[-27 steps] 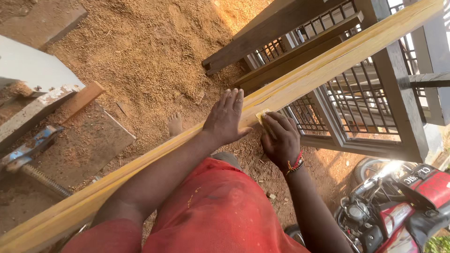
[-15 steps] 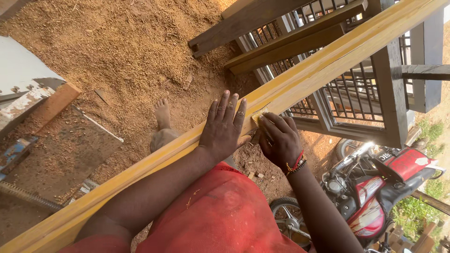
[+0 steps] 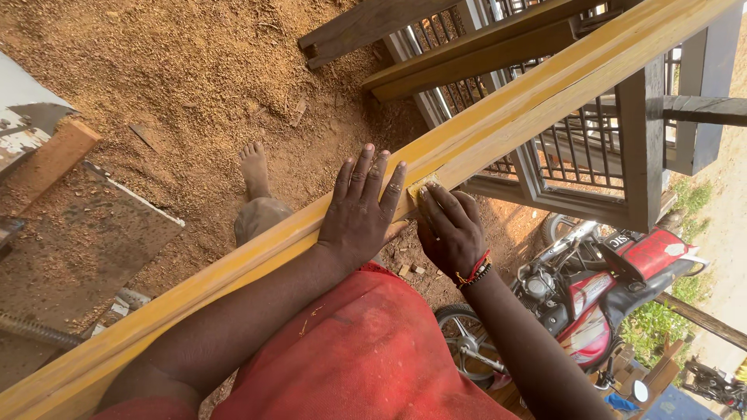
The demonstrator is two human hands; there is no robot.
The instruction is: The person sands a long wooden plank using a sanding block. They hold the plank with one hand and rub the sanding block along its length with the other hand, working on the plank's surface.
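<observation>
A: What has moved?

B: Both hands sit slightly farther up the long yellow wooden beam [image 3: 498, 128] than before.

A: And the fingers?

B: Left hand [image 3: 360, 214] lies flat, fingers spread. Right hand [image 3: 451, 229] presses a small sandpaper piece [image 3: 421, 187] against the beam's near edge, fingers together. Sawdust ground [image 3: 194, 85] lies open to the left; a red motorcycle [image 3: 599, 295] crowds the right.

A long yellow wooden beam [image 3: 498, 128] runs diagonally, a small sandpaper piece [image 3: 421, 187] pressed against it.
</observation>
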